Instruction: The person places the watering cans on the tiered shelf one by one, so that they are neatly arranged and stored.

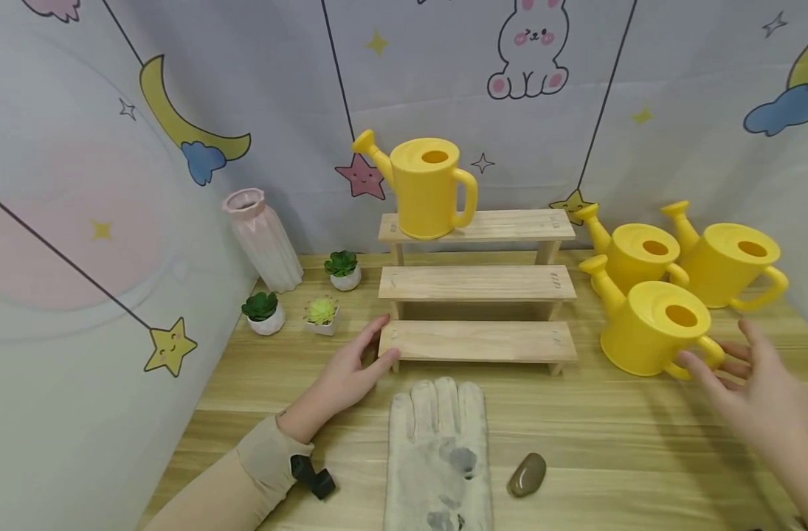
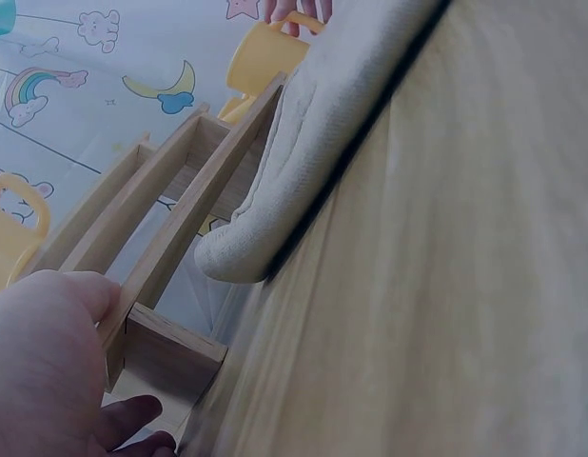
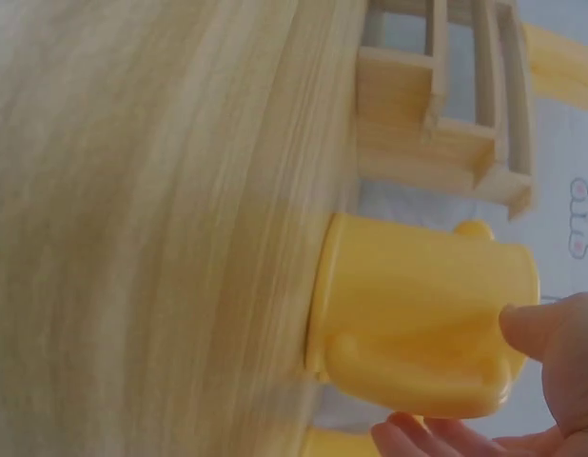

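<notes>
A three-step wooden stand (image 1: pixel 477 341) stands in the middle of the table. My left hand (image 1: pixel 347 372) is at the left end of its lowest step. In the left wrist view the thumb (image 2: pixel 102 293) touches that step's end, with the other fingers lower down beside it. One yellow watering can (image 1: pixel 425 188) stands upright on the top step. Three more stand at the right. My right hand (image 1: pixel 752 387) is at the handle of the front watering can (image 1: pixel 649 332), thumb and fingers spread to either side of the handle (image 3: pixel 408 376) without closing round it.
A pale work glove (image 1: pixel 437 457) lies in front of the stand, with a brown stone (image 1: pixel 527 474) to its right. At the left are a pink-and-white vase (image 1: pixel 264 240) and small potted succulents (image 1: pixel 322 313). Behind hangs a patterned cloth (image 1: pixel 430 88).
</notes>
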Available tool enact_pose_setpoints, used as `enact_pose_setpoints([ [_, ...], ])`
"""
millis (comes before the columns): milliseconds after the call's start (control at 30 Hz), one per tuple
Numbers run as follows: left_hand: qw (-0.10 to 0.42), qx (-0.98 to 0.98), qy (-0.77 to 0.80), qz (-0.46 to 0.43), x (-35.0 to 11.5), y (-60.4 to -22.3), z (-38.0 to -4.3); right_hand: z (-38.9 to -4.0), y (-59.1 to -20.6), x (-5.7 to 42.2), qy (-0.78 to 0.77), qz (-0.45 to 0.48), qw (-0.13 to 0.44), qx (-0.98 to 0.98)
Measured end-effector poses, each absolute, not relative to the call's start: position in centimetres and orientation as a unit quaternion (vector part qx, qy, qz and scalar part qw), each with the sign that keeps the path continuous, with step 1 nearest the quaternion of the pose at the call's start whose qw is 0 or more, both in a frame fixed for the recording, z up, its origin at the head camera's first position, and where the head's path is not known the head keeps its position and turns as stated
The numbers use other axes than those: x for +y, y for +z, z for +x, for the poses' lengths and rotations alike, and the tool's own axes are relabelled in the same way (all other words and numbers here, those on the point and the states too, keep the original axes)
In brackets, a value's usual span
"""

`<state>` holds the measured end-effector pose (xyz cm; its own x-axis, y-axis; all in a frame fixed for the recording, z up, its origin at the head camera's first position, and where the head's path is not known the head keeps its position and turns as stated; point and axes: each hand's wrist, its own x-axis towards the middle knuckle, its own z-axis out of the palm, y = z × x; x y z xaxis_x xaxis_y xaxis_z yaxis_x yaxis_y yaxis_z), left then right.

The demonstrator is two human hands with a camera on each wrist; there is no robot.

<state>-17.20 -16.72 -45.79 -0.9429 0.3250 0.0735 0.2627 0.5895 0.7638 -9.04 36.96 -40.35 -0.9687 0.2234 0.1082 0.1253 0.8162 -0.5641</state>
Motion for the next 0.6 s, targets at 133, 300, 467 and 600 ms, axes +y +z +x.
enact_pose_setpoints([
  [133,0.037,0.890,0.425,0.163,-16.7,-45.9,-17.2,-8.8,-40.5,37.0,0.263,-0.092,0.089,-0.956],
  [300,0.035,0.887,0.431,0.162,-16.8,-46.0,-17.2,-9.0,-40.9,37.0,0.236,-0.072,0.112,-0.963],
  [467,0.036,0.883,0.440,0.163,-16.8,-46.0,-17.2,-9.4,-41.3,37.1,0.232,-0.069,0.124,-0.962],
  [600,0.043,0.879,0.444,0.169,-16.7,-45.9,-17.2,-9.3,-41.5,37.2,0.228,-0.077,0.129,-0.962],
])
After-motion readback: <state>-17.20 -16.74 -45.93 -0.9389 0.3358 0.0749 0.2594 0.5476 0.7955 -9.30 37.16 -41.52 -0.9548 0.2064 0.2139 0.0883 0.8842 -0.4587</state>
